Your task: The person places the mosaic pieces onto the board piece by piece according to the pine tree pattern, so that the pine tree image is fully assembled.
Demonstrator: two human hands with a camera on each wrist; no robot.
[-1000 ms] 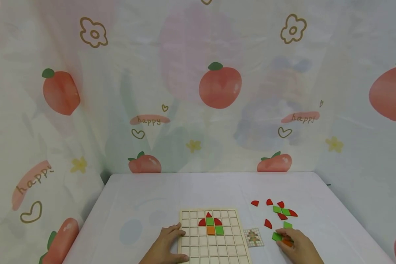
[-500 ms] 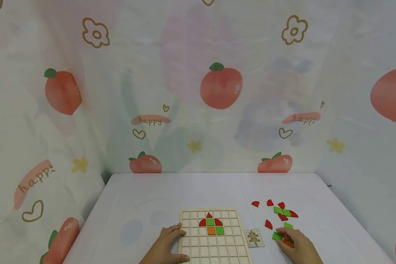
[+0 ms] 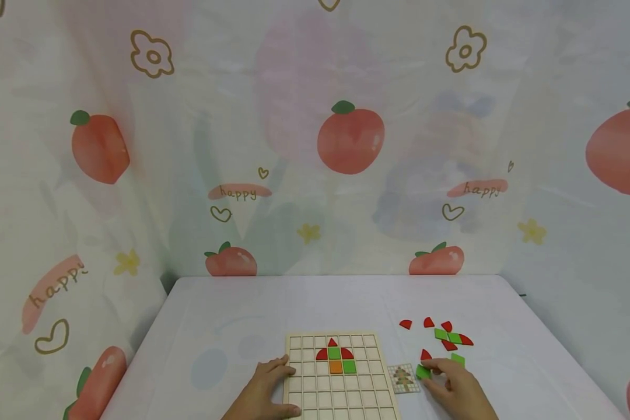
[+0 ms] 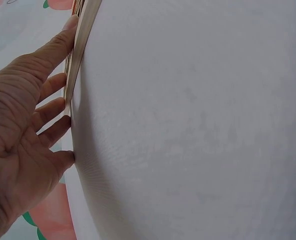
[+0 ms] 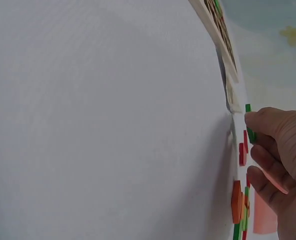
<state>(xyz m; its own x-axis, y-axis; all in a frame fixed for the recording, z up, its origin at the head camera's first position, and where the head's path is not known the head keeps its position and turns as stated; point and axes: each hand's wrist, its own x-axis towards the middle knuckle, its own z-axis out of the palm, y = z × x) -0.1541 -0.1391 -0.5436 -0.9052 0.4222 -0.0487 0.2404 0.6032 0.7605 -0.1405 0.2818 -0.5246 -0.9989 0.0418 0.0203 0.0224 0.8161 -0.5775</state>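
Observation:
My left hand (image 3: 262,389) rests against the left edge of a wooden grid board (image 3: 322,399), fingertips and thumb touching its frame. In the left wrist view the board's side (image 4: 80,50) shows under the thumb. On the board sit a red triangle (image 3: 332,342), red quarter-round tiles (image 3: 322,354), green squares (image 3: 349,366) and an orange square (image 3: 336,366). My right hand (image 3: 461,389) pinches a green square tile (image 3: 423,372) between thumb and fingers, just right of the small picture card (image 3: 405,378) with a tree pattern.
Several loose red tiles (image 3: 406,324) and green tiles (image 3: 441,333) lie scattered beyond the right hand. An orange tile (image 5: 236,202) shows below it in the right wrist view. A patterned cloth (image 3: 294,116) hangs behind the white table (image 3: 231,315).
My right hand has moved left with the green tile, away from the orange tile and closer to the card. The left hand and the board have stayed in place.

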